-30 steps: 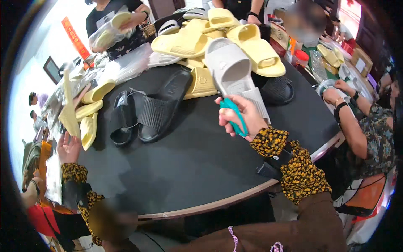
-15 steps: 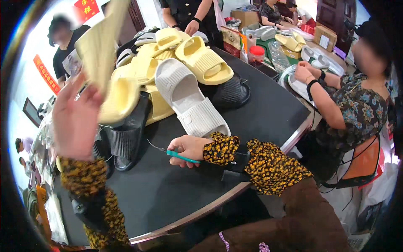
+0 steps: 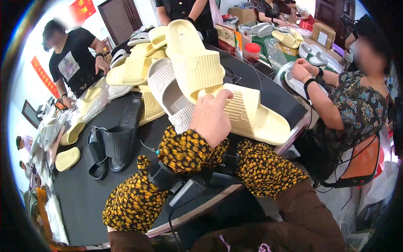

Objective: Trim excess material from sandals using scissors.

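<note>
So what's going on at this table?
The person's left hand holds two pale-yellow ribbed slippers, which partly hide a light-grey ribbed slipper; the right hand is hidden behind the black-and-yellow patterned left sleeve. Two black slippers lie on the dark tabletop. At the right, a co-worker's hands are on a pale slipper.

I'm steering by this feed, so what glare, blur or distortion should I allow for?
Head view: left hand and ribbed yellow slide sandal look fairly sharp; head view, left side: white wall looks washed out, highlights streak the clear plastic bag; head view, bottom: fisheye bending bows the black tabletop edge; head view, corners: dark.
</note>
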`<state>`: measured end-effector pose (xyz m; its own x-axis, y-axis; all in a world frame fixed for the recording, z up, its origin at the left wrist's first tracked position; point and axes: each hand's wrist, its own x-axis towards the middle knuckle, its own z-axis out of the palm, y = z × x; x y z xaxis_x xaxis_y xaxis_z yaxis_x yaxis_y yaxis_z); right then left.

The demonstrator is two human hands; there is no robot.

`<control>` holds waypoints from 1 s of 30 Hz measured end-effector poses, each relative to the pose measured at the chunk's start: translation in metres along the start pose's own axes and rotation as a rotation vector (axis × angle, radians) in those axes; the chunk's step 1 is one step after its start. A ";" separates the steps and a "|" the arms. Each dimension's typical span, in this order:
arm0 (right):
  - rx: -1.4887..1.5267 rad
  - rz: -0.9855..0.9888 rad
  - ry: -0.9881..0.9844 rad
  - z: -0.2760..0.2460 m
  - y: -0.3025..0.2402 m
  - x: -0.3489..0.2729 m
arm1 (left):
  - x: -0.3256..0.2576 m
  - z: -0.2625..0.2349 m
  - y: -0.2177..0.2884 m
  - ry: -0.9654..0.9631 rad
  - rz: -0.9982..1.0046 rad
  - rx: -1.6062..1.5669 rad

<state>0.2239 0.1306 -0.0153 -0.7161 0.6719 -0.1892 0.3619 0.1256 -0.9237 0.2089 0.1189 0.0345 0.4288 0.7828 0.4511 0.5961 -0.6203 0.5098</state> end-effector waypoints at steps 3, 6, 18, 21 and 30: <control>-0.006 -0.006 0.011 -0.005 0.003 -0.003 | 0.003 0.011 -0.009 0.038 0.050 0.064; -0.010 -0.012 0.004 -0.002 0.003 -0.003 | 0.005 0.012 -0.016 -0.002 -0.029 -0.041; 0.033 0.035 -0.047 0.018 0.002 0.002 | 0.006 -0.023 0.001 0.025 0.082 -0.143; 0.202 -0.003 -0.109 0.023 -0.003 0.006 | -0.029 -0.085 -0.015 0.114 0.093 -0.064; 0.218 -0.011 -0.088 0.015 -0.003 0.007 | -0.141 -0.244 -0.240 0.361 -0.458 0.763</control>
<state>0.2085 0.1240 -0.0195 -0.7719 0.6043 -0.1977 0.2228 -0.0342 -0.9743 -0.1601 0.1456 0.0272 -0.1150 0.7992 0.5899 0.9898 0.0419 0.1363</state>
